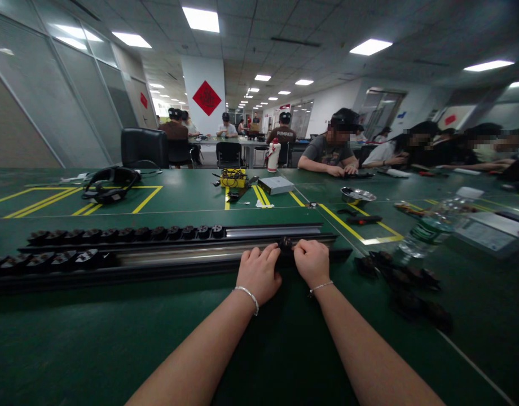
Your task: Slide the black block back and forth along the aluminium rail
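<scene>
Two long black and silver rails lie across the green table, each carrying a row of several small black parts toward the left. My left hand and my right hand sit side by side at the nearer rail. Both have their fingers curled onto one small black part that sits on that rail between them. Each wrist wears a thin bracelet.
Loose black parts lie to the right, beside a plastic water bottle on its side. Farther back are a metal bowl, a headset, a yellow box and a white box. Other people work at the table's far right and beyond.
</scene>
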`<state>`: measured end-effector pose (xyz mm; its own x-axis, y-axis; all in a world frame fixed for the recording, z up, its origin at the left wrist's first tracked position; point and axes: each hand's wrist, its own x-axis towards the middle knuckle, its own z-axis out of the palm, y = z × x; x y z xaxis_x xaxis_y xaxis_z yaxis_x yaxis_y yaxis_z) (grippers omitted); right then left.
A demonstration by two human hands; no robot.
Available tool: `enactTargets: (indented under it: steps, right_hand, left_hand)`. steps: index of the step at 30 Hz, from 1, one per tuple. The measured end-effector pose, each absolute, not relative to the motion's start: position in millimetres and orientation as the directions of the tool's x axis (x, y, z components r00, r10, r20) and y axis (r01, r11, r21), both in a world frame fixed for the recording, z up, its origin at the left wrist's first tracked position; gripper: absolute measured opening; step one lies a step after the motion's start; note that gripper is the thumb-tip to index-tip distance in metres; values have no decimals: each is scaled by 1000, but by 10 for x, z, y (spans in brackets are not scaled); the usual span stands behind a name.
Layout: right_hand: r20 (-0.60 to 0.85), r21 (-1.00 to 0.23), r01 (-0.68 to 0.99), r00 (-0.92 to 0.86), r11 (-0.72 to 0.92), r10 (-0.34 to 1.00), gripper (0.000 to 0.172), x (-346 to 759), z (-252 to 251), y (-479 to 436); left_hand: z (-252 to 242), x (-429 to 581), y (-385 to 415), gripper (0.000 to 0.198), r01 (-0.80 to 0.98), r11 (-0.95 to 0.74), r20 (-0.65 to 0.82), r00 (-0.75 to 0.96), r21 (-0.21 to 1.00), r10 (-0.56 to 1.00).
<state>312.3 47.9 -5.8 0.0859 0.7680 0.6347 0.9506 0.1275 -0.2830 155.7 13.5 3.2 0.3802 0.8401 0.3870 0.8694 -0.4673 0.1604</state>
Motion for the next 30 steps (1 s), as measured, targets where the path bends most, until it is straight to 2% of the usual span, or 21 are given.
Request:
enactTargets:
  steps: [8,13,20,23,26,30]
  right_hand:
    - [638,-312,939,94,145,764,24,3143,-110,505]
    - [613,-372,901,57,225,788,23,3178,-75,467]
    - [626,-425,832,-15,357,779,26,3274,-68,429]
    - [591,-374,827,-137,420,795,29,3376,-75,403]
    - [534,-258,856,-260,448,804,41,3477,-80,343]
    - [512,-159,897,-283,413,811,45,3513,-85,276]
  left_hand:
    - [20,1652,144,37,854,-508,420,421,117,804]
    - [42,1723,137,36,877,-465,347,403,116,847]
    - [65,1790,120,32,901,-419,353,356,117,865]
    - [54,1820,117,33,899,-422,371,355,117,858]
    - [23,1833,120,33,897,-426,396,350,120,849]
    - [-7,1787,123,37,883,-448,412,360,138,837]
